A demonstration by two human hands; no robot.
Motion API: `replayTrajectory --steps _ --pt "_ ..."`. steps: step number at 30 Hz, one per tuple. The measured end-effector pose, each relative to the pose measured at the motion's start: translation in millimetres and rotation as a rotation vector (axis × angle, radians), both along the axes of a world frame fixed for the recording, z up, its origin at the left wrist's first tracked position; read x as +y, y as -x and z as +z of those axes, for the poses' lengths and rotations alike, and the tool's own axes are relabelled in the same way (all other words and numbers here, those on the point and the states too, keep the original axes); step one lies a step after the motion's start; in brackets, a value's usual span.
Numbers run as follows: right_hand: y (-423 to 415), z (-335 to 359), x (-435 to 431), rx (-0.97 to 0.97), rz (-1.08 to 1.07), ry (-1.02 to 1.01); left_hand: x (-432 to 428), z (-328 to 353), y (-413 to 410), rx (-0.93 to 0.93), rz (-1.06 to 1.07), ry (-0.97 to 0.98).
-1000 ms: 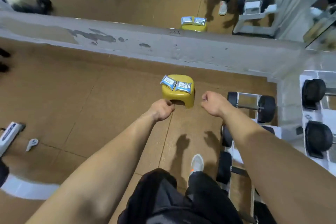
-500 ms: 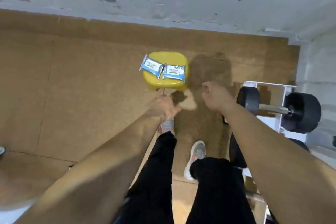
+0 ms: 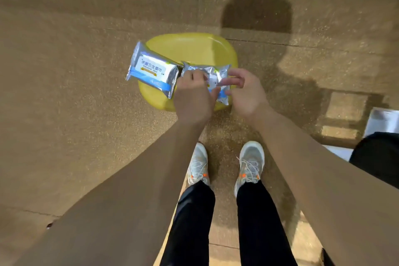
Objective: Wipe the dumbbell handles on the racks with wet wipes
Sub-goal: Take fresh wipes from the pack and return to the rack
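both hands at the pack (image 3: 220,73) on the stool's (image 3: 187,47) near edge: left hand (image 3: 192,101) fingers curled over its left end, right hand (image 3: 248,95) pinching its middle. second pack (image 3: 151,71) just beside, overhanging the stool's left edge. open floor (image 3: 64,125) to the left; rack (image 3: 382,119) corner at far right

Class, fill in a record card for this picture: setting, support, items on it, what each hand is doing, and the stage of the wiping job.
Setting: brown speckled floor, seen from above
Support: yellow stool
Items: two foil wet-wipe packs; the spare pack lies on the stool, overhanging its left edge
Left hand: grips the second pack
Right hand: fingers pinch the same pack
Stage: pack in both hands; no wipe clearly out, no dumbbell handle touched
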State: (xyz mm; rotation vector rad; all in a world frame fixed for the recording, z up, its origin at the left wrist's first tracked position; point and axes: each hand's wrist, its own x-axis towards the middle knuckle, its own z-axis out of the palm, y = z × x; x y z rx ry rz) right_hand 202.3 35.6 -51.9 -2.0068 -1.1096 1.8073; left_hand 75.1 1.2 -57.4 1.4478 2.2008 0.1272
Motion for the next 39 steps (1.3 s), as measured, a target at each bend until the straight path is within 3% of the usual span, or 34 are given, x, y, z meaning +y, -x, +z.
replayTrajectory --steps 9,18,26,31,39 --pt "8 -36 -16 0.055 -0.122 -0.128 5 -33 -1 0.046 0.073 0.055" --pt "13 -32 -13 -0.040 0.095 -0.146 4 -30 11 -0.061 0.006 -0.029" --pt "28 -26 -12 -0.256 0.327 -0.162 -19 -26 30 -0.274 0.538 -0.212" --pt "43 -30 -8 -0.287 0.360 -0.399 -14 -22 26 -0.282 0.693 -0.143" --pt "60 -47 11 -0.571 0.746 -0.692 -11 -24 36 -0.256 0.623 -0.071"
